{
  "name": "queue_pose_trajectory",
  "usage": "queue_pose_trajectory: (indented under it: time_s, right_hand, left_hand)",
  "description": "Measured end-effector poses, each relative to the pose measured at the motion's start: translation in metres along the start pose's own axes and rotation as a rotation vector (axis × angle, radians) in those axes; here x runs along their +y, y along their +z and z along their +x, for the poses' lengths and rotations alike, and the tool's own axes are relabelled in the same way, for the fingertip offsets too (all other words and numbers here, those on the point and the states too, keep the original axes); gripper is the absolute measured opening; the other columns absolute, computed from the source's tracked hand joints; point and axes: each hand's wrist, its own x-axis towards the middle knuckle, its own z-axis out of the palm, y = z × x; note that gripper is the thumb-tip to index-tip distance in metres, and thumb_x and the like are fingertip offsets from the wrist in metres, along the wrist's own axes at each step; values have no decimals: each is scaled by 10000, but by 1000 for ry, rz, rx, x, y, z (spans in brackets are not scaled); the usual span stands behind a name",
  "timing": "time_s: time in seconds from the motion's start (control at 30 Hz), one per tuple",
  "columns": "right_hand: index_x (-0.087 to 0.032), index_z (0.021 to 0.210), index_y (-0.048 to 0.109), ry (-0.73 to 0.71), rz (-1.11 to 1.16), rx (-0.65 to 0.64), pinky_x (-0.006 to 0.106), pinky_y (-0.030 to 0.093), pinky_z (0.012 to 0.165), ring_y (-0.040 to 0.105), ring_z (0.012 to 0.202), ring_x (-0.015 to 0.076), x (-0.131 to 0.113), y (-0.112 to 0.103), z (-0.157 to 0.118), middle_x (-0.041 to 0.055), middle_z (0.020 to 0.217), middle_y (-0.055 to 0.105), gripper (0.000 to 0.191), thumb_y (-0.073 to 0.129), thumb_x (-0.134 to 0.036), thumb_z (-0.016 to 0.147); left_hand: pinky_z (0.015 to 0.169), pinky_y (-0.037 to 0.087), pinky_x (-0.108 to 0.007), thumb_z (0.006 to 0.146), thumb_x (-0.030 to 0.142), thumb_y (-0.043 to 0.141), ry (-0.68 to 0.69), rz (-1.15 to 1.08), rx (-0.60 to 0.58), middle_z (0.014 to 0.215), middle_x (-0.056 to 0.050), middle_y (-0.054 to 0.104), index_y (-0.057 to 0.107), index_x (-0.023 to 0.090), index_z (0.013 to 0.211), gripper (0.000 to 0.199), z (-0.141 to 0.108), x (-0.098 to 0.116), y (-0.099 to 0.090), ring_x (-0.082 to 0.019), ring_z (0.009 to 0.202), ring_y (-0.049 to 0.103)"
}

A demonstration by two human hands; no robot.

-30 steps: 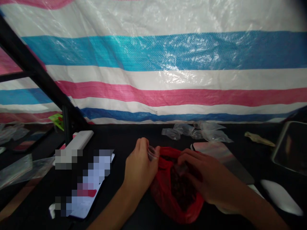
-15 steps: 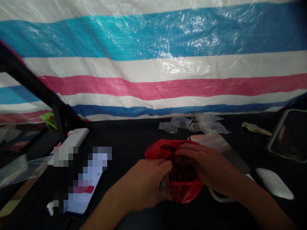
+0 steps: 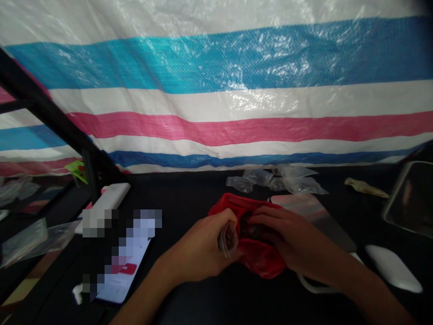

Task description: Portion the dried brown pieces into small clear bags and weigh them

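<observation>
Gripping baggie (image 3: 228,240): left hand (image 3: 204,246); right hand (image 3: 292,232) (seemingly half-curled) in red bag (image 3: 262,261).

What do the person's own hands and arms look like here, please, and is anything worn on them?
The left hand and right hand are bare, without gloves. No sleeve, watch or bracelet shows on the left forearm or right forearm. No ring shows on the visible fingers; the others are hidden.

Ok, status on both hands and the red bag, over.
Left hand holding clear bag. Right hand reaching into open red bag. Phone beside left forearm.
</observation>
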Motion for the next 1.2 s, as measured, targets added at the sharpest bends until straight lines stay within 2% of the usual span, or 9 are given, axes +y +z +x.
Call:
queue_pose_trajectory:
  time_s: [0.2,0.3,0.4,0.5,0.6,0.73,0.87,1.0,1.2]
  right_hand:
    - [-289,1148,734,93,-20,-6,430,511,980,672,1084,241,-3,3,0,31,1176,751,419,570,-38,855]
    - [-267,1155,721,123,-54,35,471,483,1025,659,1099,259,-4,9,2,51,1176,739,373,584,-63,873]
    - [-249,1148,701,118,-72,52,476,464,1046,634,1148,263,-7,13,5,65,1228,711,444,536,14,830]
    - [-242,1115,698,144,-82,62,484,467,1023,629,1130,275,-10,13,6,70,1189,714,449,524,30,803]
    - [-249,1094,706,178,-65,73,498,461,1024,642,1105,281,-11,15,6,59,1146,734,381,566,-19,825]
    - [-253,1085,707,221,-26,83,500,472,992,663,1074,287,-14,17,6,53,1118,757,301,587,-81,868]
    - [-277,1095,705,222,20,127,467,494,931,679,1040,279,-17,19,7,40,1103,770,316,588,-91,870]
    - [-292,1135,712,249,110,183,439,523,902,702,1012,266,-16,22,7,37,1105,777,313,590,-141,890]
    - [-280,1190,706,333,365,217,416,536,1001,709,1097,250,-13,14,7,39,1181,763,297,617,-226,911]
  left_hand:
    - [572,380,-206,851,183,699,17,35,52,798,50,616,498,227,862,206,3,-5,5,-103,668,537]
    - [580,369,-221,861,175,671,59,158,95,779,50,612,500,230,861,179,4,-8,5,-106,647,536]
    - [604,348,-254,893,228,672,115,364,175,792,32,639,505,235,881,168,4,-10,3,-129,650,561]
    - [603,331,-265,913,305,688,97,448,188,813,21,669,512,240,886,190,4,-11,0,-149,661,592]
    - [584,330,-249,899,267,693,64,348,187,805,36,653,503,238,861,196,4,-10,1,-129,636,572]
    - [590,362,-220,863,171,691,53,54,178,777,60,590,479,234,861,221,4,-8,2,-102,650,523]
    - [599,388,-204,869,167,699,36,-225,143,799,61,564,461,232,897,248,2,-4,0,-92,676,499]
    - [609,386,-204,879,165,700,71,-358,130,839,59,526,447,233,931,268,0,-1,-5,-85,684,472]
    - [639,420,-220,934,241,659,72,-285,380,825,51,503,463,228,911,198,5,-4,-2,-100,698,480]
